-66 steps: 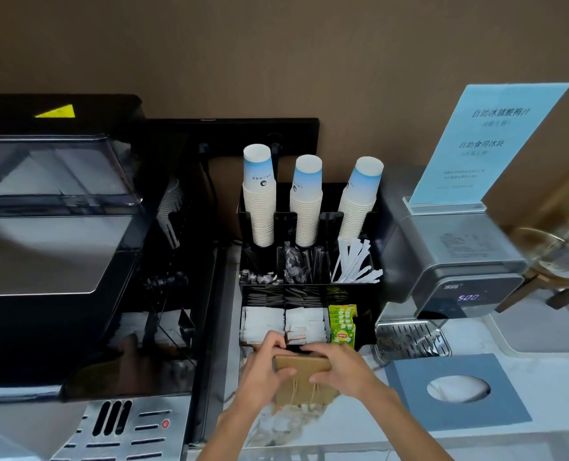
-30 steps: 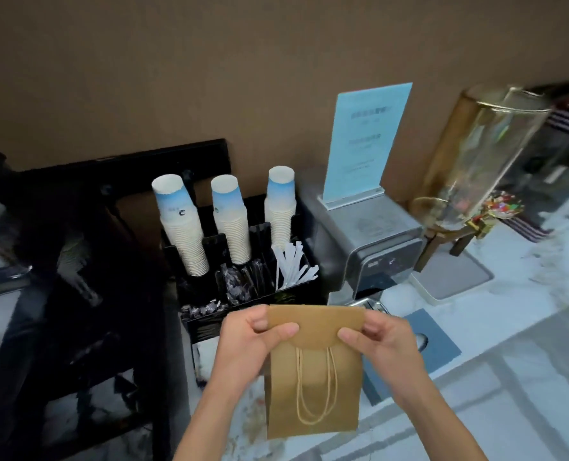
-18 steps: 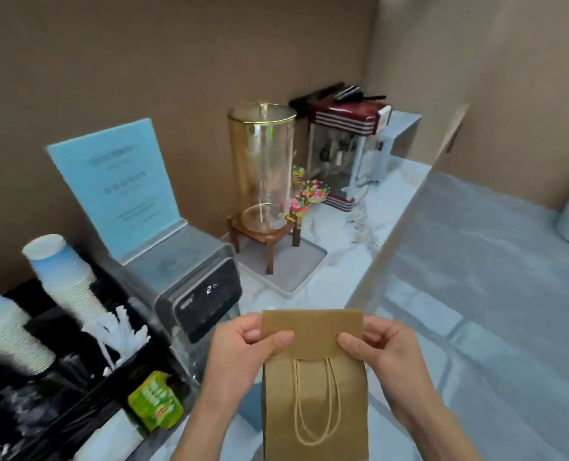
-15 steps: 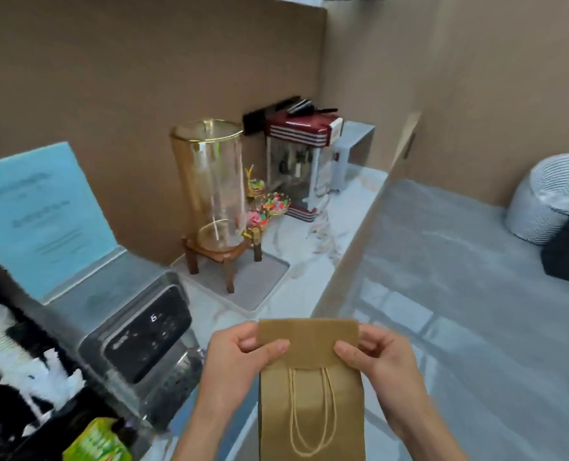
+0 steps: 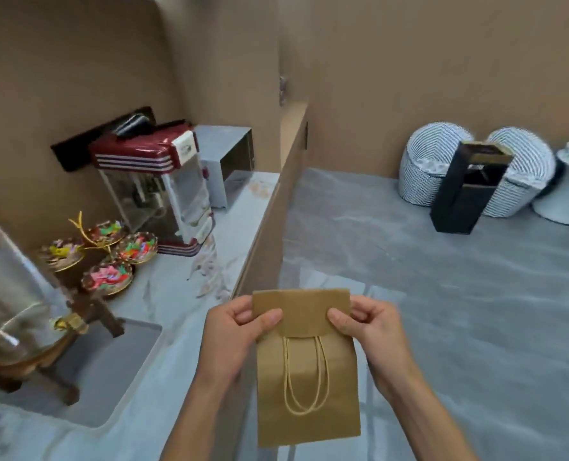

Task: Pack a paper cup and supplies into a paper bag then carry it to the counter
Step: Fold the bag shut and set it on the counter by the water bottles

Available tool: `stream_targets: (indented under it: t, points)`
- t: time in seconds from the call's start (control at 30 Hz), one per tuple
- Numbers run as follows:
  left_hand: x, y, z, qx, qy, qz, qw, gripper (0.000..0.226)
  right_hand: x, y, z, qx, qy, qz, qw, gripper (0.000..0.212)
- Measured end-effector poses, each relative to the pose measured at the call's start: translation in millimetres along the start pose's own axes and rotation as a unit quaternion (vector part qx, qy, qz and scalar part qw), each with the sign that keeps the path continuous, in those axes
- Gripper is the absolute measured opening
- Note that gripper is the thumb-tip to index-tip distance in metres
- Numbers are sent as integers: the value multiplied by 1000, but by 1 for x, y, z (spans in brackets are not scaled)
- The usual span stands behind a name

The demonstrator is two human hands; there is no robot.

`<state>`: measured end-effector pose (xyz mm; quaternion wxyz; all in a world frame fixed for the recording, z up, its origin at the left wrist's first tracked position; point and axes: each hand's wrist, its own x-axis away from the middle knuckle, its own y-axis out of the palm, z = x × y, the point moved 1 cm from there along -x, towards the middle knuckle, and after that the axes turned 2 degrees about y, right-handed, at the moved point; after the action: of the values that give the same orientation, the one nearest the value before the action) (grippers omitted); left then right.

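A flat, folded brown paper bag (image 5: 306, 387) with twine handles hangs in front of me, its top flap folded over. My left hand (image 5: 233, 331) pinches the flap's left edge, thumb on the front. My right hand (image 5: 369, 327) pinches the flap's right edge the same way. The bag hangs over the front edge of the marble counter (image 5: 183, 301). No paper cups or other supplies are in view.
On the counter to my left stand a glass drink dispenser (image 5: 7, 311) on a wooden stand, tiered candy dishes (image 5: 106, 254), a red popcorn machine (image 5: 156, 184) and a grey appliance (image 5: 226, 154). On the grey floor at the right: a black bin (image 5: 466, 191) and striped stools (image 5: 432, 161).
I lifted the bag from beside the cup organiser and my view swung right; the cups and water machine have left the frame. Both hands keep the same grip on the bag.
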<state>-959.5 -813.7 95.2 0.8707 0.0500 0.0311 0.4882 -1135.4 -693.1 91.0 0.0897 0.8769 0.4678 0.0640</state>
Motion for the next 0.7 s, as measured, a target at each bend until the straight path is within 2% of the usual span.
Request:
stream_targets:
  t: [0.17,0.37,0.7]
  points:
    - [-119,46,-17,6,8,-27,1000,18,-109,-41,-6,11,-5,20,1000,14]
    - [-288,106,-21,30,13,-46,998,16,-271,-84,-27,19,3,62,998,13]
    - [-553,189,-14,38,25,-68,997,16,-530,-148,-67,29,-13,88,996,13]
